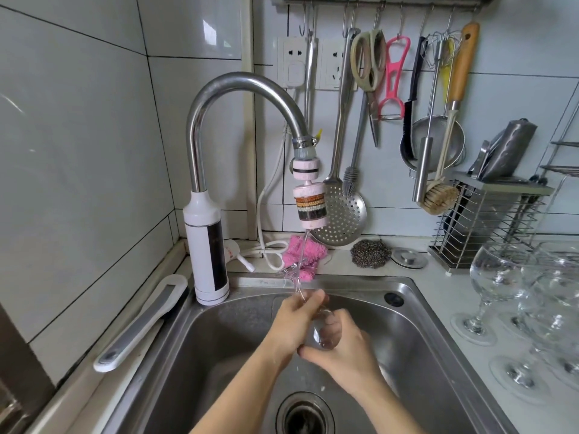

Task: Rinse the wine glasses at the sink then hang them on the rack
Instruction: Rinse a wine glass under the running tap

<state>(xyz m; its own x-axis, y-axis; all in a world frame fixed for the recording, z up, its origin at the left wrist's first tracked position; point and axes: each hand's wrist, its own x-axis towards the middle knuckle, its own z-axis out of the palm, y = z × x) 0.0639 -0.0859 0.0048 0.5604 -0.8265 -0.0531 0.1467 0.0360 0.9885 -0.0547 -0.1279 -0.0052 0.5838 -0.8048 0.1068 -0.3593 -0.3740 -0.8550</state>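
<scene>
Over the steel sink (416, 311) both hands hold one clear wine glass (324, 335), tilted with its foot up toward the tap. Water runs from the faucet filter (310, 208) onto the glass stem and foot. My left hand (293, 324) grips the stem end. My right hand (343, 352) wraps the bowl from the right. Several more wine glasses (501, 277) stand upright on the counter at the right.
A wire utensil holder (488, 220) stands behind the glasses. Utensils hang on a rail (376, 1) along the back wall. A steel scourer (371, 253), a pink cloth (308, 255) and a sink plug (409, 257) lie behind the sink. The drain (305, 415) is below my hands.
</scene>
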